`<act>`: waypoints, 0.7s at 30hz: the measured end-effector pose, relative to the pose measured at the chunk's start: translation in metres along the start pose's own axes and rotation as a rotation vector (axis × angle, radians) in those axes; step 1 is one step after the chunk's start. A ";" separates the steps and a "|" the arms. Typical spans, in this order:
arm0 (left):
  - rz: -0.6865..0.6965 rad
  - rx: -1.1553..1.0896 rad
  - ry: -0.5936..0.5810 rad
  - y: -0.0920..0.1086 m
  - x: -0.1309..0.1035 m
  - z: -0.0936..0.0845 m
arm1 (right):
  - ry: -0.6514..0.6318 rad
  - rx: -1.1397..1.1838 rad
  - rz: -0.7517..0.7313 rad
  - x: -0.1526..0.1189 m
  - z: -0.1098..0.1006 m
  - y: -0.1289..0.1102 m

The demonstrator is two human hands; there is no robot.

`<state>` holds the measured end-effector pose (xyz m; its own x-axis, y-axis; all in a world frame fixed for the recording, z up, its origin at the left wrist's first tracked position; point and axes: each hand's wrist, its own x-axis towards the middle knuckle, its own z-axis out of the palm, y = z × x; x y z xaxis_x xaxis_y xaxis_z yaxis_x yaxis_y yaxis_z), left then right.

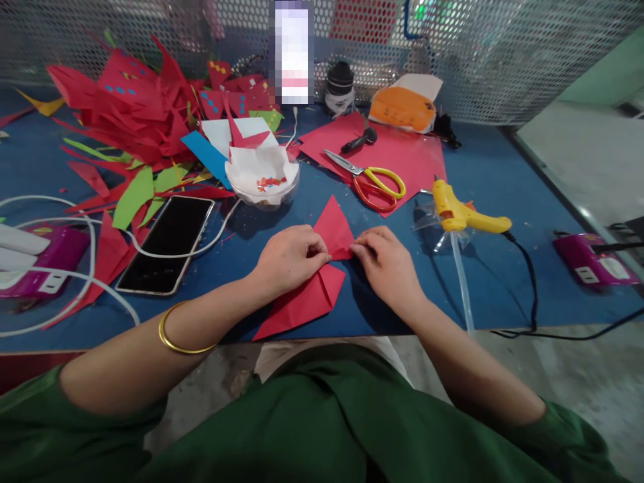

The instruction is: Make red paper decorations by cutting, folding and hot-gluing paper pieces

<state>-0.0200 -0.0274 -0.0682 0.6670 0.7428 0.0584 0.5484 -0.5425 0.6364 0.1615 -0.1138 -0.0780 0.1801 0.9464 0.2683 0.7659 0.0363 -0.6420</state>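
Note:
Red folded paper (333, 231) lies on the blue table, with a pointed part toward the far side and a wider flap toward me. My left hand (292, 260) pinches its left side near the middle, thumb and fingertips together. At the right edge, my right hand (386, 265) holds the paper's corner between thumb and curled fingers. Beyond the hands lie scissors (369, 181) with one yellow and one red handle, resting on a red paper sheet (417, 151). My left palm hides part of the folded paper.
A paper-lined bowl (261, 174) holds small scraps. Red paper cutouts (131, 100) heap at the far left, near a black phone (168, 241) crossed by a white cable. A yellow glue gun (465, 213) stands at right. Purple power strips (591, 258) sit toward the edges.

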 end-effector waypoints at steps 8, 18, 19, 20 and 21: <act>-0.008 -0.012 -0.013 0.003 0.001 -0.003 | 0.054 0.098 0.096 -0.006 -0.015 -0.003; 0.026 0.026 -0.011 0.000 0.001 -0.002 | -0.075 -0.058 0.044 -0.002 0.002 0.001; 0.030 0.029 -0.010 -0.001 0.001 -0.002 | -0.075 -0.086 0.028 -0.002 0.003 0.002; 0.034 0.031 -0.011 -0.001 0.001 -0.002 | -0.080 -0.124 0.012 -0.002 0.003 0.002; 0.036 0.033 -0.013 -0.001 0.001 -0.002 | -0.089 -0.173 -0.006 -0.002 0.003 0.001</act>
<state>-0.0209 -0.0253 -0.0673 0.6933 0.7172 0.0704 0.5401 -0.5818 0.6081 0.1606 -0.1148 -0.0813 0.1262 0.9712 0.2020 0.8626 -0.0068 -0.5058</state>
